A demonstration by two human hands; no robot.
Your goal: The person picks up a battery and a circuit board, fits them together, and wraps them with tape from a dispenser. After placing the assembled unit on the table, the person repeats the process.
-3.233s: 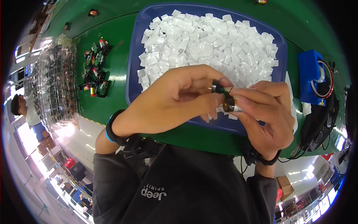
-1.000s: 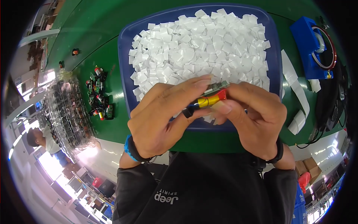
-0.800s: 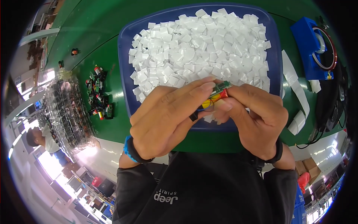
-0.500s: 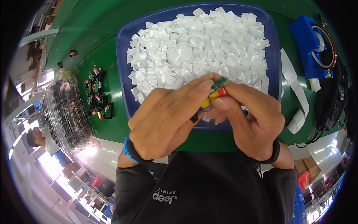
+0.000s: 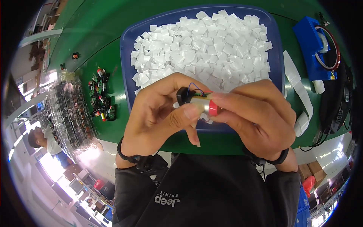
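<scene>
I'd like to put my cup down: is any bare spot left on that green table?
Bare green table lies beyond and left of the blue tray, above the small parts pile. The right side is crowded by white strips and the tape dispenser.

Left hand (image 5: 160,117) and right hand (image 5: 257,115), fingertips together.

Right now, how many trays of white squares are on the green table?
1. The blue tray sits mid-table, just beyond both hands, heaped with white squares. No other tray shows, though the hands hide part of its near edge.
</scene>
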